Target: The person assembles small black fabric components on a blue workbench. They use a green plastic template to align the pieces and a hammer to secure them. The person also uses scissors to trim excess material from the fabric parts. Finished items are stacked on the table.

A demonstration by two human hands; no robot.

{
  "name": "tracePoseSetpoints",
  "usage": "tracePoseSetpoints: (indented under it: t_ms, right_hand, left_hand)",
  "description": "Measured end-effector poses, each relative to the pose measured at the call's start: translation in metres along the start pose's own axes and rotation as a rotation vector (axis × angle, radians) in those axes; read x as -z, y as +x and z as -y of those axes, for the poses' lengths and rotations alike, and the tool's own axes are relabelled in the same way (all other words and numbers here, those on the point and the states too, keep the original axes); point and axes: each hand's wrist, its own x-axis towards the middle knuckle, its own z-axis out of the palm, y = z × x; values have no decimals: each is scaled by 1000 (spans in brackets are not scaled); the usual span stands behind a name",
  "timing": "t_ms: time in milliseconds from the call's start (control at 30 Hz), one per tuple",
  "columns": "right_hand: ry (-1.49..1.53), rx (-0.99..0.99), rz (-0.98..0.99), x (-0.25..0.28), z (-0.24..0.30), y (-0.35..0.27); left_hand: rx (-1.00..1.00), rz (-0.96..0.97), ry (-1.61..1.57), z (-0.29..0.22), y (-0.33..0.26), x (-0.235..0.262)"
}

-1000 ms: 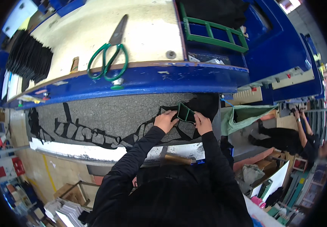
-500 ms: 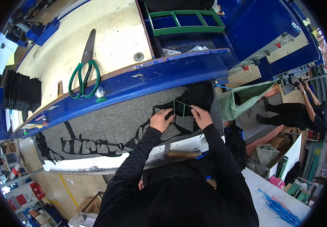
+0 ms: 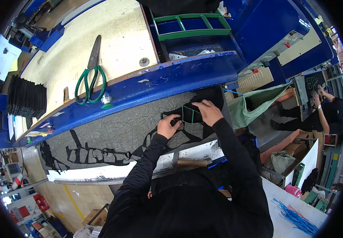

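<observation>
A small cutting die (image 3: 192, 115) with green edges and a divider lies on black material (image 3: 213, 99) at the right end of the grey work surface. At the die's left edge is my left hand (image 3: 168, 127), thumb and forefinger apart and curved toward it; whether they touch it I cannot tell. My right hand (image 3: 210, 114) is over the die's right side, fingers stretched out and holding nothing. Black scrap webbing (image 3: 100, 154) with cut-out holes stretches leftward along the near side of the surface.
Green-handled scissors (image 3: 91, 81) lie on the pale board beyond, beside a stack of black pieces (image 3: 26, 97). A hammer (image 3: 193, 162) rests on the near white ledge. A larger green frame (image 3: 195, 35) stands at the back. On the right are a green sack (image 3: 255, 107) and a co-worker (image 3: 326, 113).
My right hand has come off the die's right edge and moved up and left over it. The left hand has stayed nearly in place. The co-worker now holds up a dark panel.
</observation>
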Motion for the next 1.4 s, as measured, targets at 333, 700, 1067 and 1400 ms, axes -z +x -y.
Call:
tracePoseSetpoints:
  t_ms: [333, 700, 1067, 1400]
  right_hand:
    - [-505, 637, 196, -14, 12, 58]
    - [142, -202, -172, -49, 4, -28]
    - [208, -50, -272, -67, -4, -52]
    - [293, -167, -253, -75, -2, -53]
  left_hand:
    - [114, -184, -185, -8, -14, 18]
    - [41, 21, 41, -3, 5, 39]
    - [-58, 161, 177, 7, 34, 30]
    - [-64, 204, 69, 16, 38, 43]
